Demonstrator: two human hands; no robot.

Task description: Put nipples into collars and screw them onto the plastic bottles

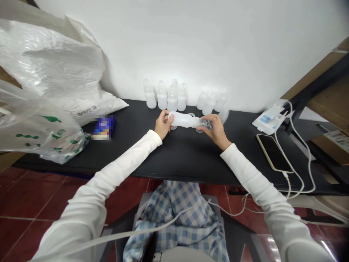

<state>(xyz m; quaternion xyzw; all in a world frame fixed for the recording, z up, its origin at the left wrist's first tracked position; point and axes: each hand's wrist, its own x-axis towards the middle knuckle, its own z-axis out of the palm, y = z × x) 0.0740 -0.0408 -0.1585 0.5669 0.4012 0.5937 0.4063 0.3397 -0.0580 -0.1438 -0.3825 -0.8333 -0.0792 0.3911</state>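
Observation:
My left hand (pixel 163 124) grips the closed end of a frosted white plastic bottle (pixel 182 120), which lies sideways above the black table. My right hand (pixel 216 131) holds the bottle's neck, where a clear plastic piece (pixel 203 123) sits. Small clear rings (pixel 199 130) show just below the hands, partly hidden. Behind them, several frosted baby bottles with teats (pixel 162 95) stand upright against the wall, with a paler group (pixel 209 103) to the right. A clear bottle part (pixel 224 115) stands beside my right hand.
Large plastic bags (pixel 49 62) fill the left of the black table (pixel 177 156), beside a blurred blue package (pixel 103 127). A phone (pixel 274 153) lies at right, with white cables (pixel 305 156) and a white packet (pixel 268 119). My lap and a chair show below the table edge.

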